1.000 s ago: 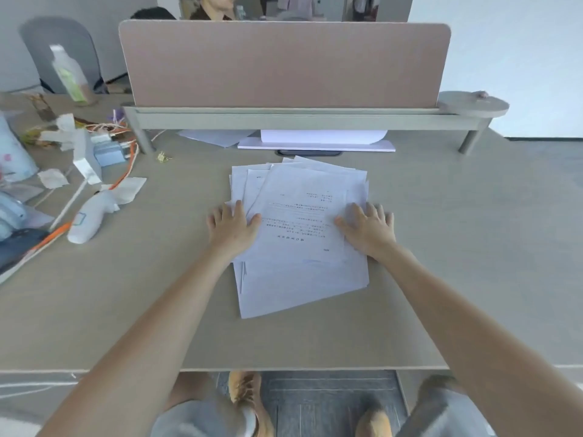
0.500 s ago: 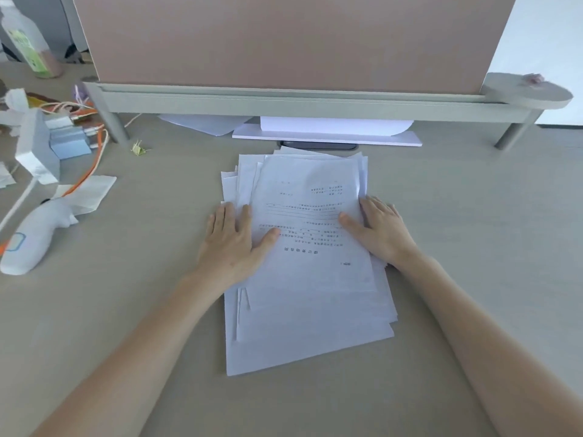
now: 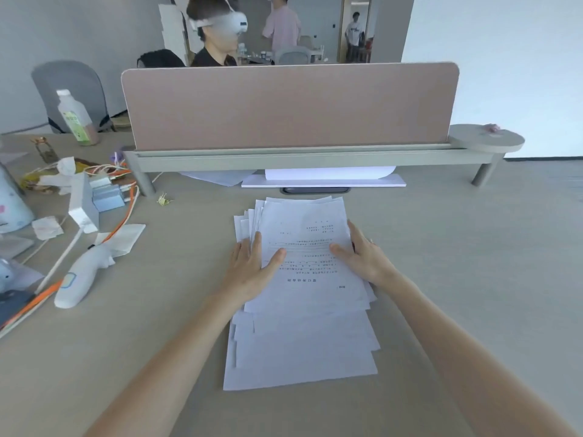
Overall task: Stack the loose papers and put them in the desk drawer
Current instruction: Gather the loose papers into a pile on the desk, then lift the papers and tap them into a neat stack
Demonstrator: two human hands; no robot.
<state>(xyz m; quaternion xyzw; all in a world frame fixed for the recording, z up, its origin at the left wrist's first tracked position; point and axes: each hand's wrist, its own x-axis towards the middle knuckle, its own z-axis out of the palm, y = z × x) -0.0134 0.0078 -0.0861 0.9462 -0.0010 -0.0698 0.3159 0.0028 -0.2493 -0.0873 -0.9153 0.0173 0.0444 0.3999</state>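
Observation:
A loose pile of white printed papers [image 3: 303,329] lies fanned on the beige desk [image 3: 457,279] in front of me, edges uneven. My left hand [image 3: 249,268] rests flat on the pile's left side, fingers spread, thumb on the top sheet. At the right edge of the top sheets, my right hand [image 3: 362,253] presses with its thumb on the paper and fingers along the side. Neither hand lifts a sheet. No drawer is in view.
A pink divider screen [image 3: 287,105] on a raised shelf [image 3: 315,157] blocks the back, with more paper [image 3: 325,179] beneath. Clutter sits at left: a white handheld device [image 3: 83,272], orange cables [image 3: 123,216], boxes, tissue, a bottle [image 3: 75,118]. People are behind the divider.
The view has tilted up and pulled back, showing the divider's top and the people behind. Both hands stay on the pile, which looks slightly more gathered at its sides.

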